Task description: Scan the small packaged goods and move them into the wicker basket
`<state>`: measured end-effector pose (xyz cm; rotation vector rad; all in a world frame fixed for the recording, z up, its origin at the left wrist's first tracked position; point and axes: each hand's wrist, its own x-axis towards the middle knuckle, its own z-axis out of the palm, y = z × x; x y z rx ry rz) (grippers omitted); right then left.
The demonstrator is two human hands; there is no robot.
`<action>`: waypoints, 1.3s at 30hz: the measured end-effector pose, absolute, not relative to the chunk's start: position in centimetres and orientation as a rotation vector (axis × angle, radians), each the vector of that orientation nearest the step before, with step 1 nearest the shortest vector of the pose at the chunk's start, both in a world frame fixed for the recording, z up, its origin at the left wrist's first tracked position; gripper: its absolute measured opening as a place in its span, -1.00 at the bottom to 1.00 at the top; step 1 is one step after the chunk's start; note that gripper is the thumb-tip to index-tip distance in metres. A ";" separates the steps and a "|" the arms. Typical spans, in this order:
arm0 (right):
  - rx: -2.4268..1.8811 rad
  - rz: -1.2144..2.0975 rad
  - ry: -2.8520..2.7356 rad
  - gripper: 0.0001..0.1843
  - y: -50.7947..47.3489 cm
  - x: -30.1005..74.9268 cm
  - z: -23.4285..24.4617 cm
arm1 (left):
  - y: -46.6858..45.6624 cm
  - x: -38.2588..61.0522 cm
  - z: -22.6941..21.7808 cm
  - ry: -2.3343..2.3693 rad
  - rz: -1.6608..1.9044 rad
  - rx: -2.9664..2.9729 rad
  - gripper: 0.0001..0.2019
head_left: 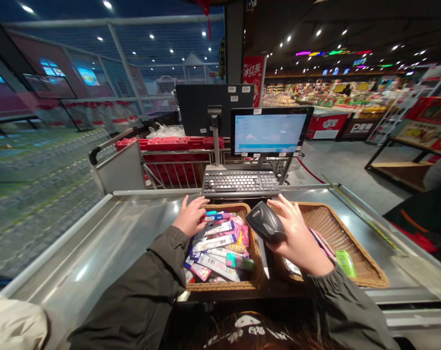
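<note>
Right fingers [290, 211] around scanner [264, 222], left hand [190, 216] above basket [223, 286]

The basket [337, 233] is rough woven wicker, the counter [78, 253] glossy steel, the barcode scanner [266, 222] smooth plastic.

A black barcode scanner [264, 222] — tilted — beside packets [216, 245], perhaps toothbrushes.

Supermkt checkout counter [78, 248], POS monitor [269, 131], stocked shelves [333, 95]
</note>
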<state>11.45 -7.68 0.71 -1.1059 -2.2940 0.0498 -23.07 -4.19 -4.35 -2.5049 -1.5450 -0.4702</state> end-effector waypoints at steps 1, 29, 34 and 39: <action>-1.100 0.050 -2.306 -0.52 -7.7 11.2 0.6 | -4.6 -23.4 -4.8 -1.569 -0.460 -2.506 -0.96; -1.547 -0.177 -1.974 -0.48 -10.6 23.0 -0.1 | -3.1 -5.9 -1.2 -0.978 -0.315 -3.059 -0.70; -1.628 -0.152 -1.901 -0.50 -11.4 26.6 -1.0 | 0.2 1.9 -3.1 -0.949 -0.117 -3.048 -0.63; -1.672 -0.145 -1.849 -0.59 -11.3 29.6 -1.1 | 3.8 8.6 -6.8 -1.037 0.113 -2.967 -0.62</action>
